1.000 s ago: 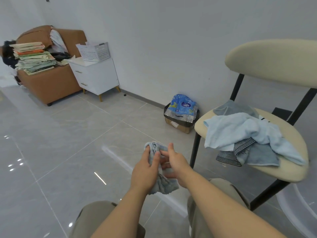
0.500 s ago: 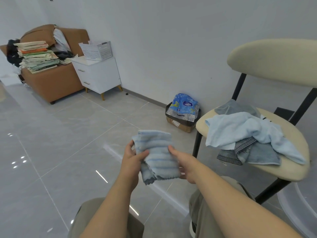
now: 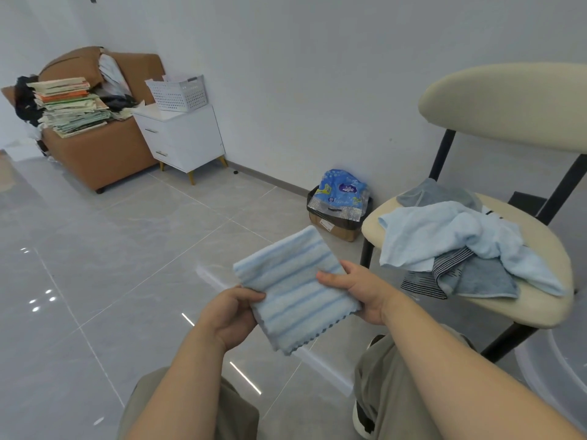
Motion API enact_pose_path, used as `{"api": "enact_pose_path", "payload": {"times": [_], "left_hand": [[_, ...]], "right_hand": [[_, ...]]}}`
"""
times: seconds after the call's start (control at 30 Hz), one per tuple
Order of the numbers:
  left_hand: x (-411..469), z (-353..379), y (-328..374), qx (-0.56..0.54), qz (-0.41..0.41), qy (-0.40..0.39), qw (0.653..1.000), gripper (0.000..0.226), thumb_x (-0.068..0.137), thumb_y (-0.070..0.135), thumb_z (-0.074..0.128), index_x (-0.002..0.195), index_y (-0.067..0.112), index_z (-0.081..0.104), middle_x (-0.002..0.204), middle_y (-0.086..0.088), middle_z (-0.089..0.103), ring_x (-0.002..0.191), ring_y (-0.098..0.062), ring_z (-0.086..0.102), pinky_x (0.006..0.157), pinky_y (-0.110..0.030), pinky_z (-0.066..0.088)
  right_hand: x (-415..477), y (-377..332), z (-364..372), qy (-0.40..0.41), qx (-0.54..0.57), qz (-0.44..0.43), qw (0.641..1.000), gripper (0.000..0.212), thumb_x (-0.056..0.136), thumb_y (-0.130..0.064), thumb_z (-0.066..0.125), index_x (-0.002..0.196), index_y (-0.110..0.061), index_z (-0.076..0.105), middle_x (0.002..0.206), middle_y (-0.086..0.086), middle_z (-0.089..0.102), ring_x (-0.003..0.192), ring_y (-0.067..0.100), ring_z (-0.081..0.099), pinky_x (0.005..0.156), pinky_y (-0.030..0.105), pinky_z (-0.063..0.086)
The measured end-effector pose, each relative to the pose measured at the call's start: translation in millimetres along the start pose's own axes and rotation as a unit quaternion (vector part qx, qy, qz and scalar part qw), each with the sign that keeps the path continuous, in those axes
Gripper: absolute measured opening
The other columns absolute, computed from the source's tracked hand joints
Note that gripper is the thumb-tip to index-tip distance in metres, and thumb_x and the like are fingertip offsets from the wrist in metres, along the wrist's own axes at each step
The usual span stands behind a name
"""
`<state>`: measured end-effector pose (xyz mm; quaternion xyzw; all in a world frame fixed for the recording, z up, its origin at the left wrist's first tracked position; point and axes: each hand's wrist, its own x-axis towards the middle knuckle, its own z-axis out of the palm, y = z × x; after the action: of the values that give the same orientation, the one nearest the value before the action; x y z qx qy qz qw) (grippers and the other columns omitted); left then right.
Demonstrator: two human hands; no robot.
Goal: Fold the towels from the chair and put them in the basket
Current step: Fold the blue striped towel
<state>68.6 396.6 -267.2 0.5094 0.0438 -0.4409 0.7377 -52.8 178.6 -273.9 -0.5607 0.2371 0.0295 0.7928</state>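
While the left hand (image 3: 230,312) pinches the striped towel (image 3: 295,290) at its 9 o'clock edge and the right hand (image 3: 362,290) pinches at 3 o'clock, thumbs on top, it's mid-air at 9 o'clock of the chair (image 3: 524,312), prob. light, soft & floppy, so best gripped by the edges, not the middle.

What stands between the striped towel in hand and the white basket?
Nothing visible. The left hand and right hand hold the towel; the basket sits on the cabinet across the floor. The box by the wall lies right of that line.
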Motion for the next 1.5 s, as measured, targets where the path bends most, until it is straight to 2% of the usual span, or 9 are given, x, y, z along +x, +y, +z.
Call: {"api": "enact_pose_path", "payload": {"times": [0.23, 0.47, 0.63, 0.87, 1.0, 1.1, 1.17, 1.27, 1.5], "left_hand": [[-8.3, 2.6, 6.3, 0.008, -0.012, -0.057, 0.998, 0.046, 0.088, 0.023, 0.047, 0.128, 0.005, 0.062, 0.124, -0.020, 0.067, 0.108, -0.040, 0.067, 0.092, -0.054, 0.050], [-1.6, -19.8, 14.9, 0.098, -0.168, -0.133, 0.972, 0.111, 0.069, 0.094, 0.035, 0.135, 0.008, 0.060, 0.142, -0.021, 0.054, 0.129, -0.041, 0.053, 0.105, -0.057, 0.043], [-5.7, -9.2, -0.8, 0.243, -0.196, -0.137, 0.940, 0.093, 0.057, 0.053, 0.090, 0.131, 0.004, 0.063, 0.132, -0.022, 0.062, 0.120, -0.037, 0.061, 0.109, -0.052, 0.042], [0.1, -0.3, -0.5, 0.219, -0.138, -0.038, 0.965, 0.053, 0.076, 0.018, 0.079, 0.123, 0.002, 0.062, 0.114, -0.020, 0.071, 0.093, -0.034, 0.072, 0.080, -0.044, 0.060], [8.9, -0.6, 2.8, 0.128, -0.088, -0.005, 0.988, 0.046, 0.079, 0.024, 0.070, 0.120, 0.003, 0.065, 0.111, -0.019, 0.072, 0.089, -0.033, 0.073, 0.074, -0.043, 0.061], [28.5, -3.7, -1.3, 0.121, -0.085, 0.009, 0.989, 0.045, 0.080, 0.022, 0.070, 0.121, 0.003, 0.064, 0.106, -0.019, 0.073, 0.084, -0.032, 0.074, 0.063, -0.039, 0.060], [46.4, -6.5, -0.1, 0.153, -0.077, 0.013, 0.985, 0.040, 0.085, 0.018, 0.069, 0.122, 0.004, 0.064, 0.105, -0.017, 0.074, 0.083, -0.030, 0.074, 0.060, -0.037, 0.059], [69.5, -16.5, 0.5, 0.184, -0.069, 0.023, 0.980, 0.035, 0.089, 0.016, 0.068, 0.121, 0.004, 0.064, 0.108, -0.015, 0.074, 0.093, -0.031, 0.073, 0.070, -0.039, 0.058], [101.3, -22.4, 31.8, 0.147, -0.166, 0.052, 0.974, 0.032, 0.089, 0.015, 0.068, 0.120, 0.005, 0.064, 0.108, -0.017, 0.074, 0.097, -0.035, 0.072, 0.076, -0.043, 0.057]], "right_hand": [[3.8, 3.2, -6.7, -0.017, -0.032, 0.007, 0.999, 0.058, 0.080, -0.020, 0.081, 0.132, -0.015, 0.056, 0.122, 0.012, 0.069, 0.110, 0.034, 0.067, 0.098, 0.055, 0.051], [-5.5, -1.2, -5.4, -0.071, -0.051, 0.068, 0.994, 0.044, 0.087, -0.009, 0.072, 0.129, -0.011, 0.059, 0.120, 0.015, 0.070, 0.109, 0.033, 0.068, 0.092, 0.046, 0.056], [-7.4, -0.7, -4.0, -0.095, -0.131, 0.140, 0.977, 0.046, 0.084, -0.010, 0.077, 0.127, -0.012, 0.059, 0.120, 0.016, 0.070, 0.109, 0.033, 0.068, 0.098, 0.050, 0.052], [-8.7, -11.9, -11.6, -0.042, 0.065, 0.121, 0.990, 0.059, 0.087, -0.047, 0.065, 0.133, -0.011, 0.061, 0.123, 0.013, 0.069, 0.118, 0.032, 0.063, 0.096, 0.046, 0.051], [-3.7, 0.4, -22.3, -0.031, 0.221, 0.111, 0.968, 0.081, 0.080, -0.078, 0.047, 0.114, -0.006, 0.063, 0.082, 0.010, 0.068, 0.067, 0.026, 0.065, 0.063, 0.037, 0.052], [18.3, 15.8, -22.4, -0.033, 0.222, 0.120, 0.967, 0.096, 0.069, -0.084, 0.057, 0.118, -0.002, 0.068, 0.106, 0.015, 0.063, 0.095, 0.033, 0.067, 0.089, 0.050, 0.053], [36.0, 19.6, -20.9, -0.045, 0.221, 0.128, 0.966, 0.101, 0.066, -0.085, 0.063, 0.130, -0.006, 0.064, 0.124, 0.012, 0.057, 0.126, 0.037, 0.054, 0.110, 0.055, 0.039], [54.5, 25.5, -21.0, -0.005, 0.156, 0.146, 0.977, 0.084, 0.070, -0.084, 0.061, 0.121, -0.017, 0.068, 0.102, 0.003, 0.062, 0.099, 0.024, 0.060, 0.087, 0.041, 0.050], [101.3, -18.6, 9.3, 0.056, 0.059, 0.249, 0.965, 0.047, 0.083, -0.028, 0.076, 0.123, -0.006, 0.065, 0.112, 0.010, 0.074, 0.106, 0.026, 0.070, 0.100, 0.045, 0.051]]}}
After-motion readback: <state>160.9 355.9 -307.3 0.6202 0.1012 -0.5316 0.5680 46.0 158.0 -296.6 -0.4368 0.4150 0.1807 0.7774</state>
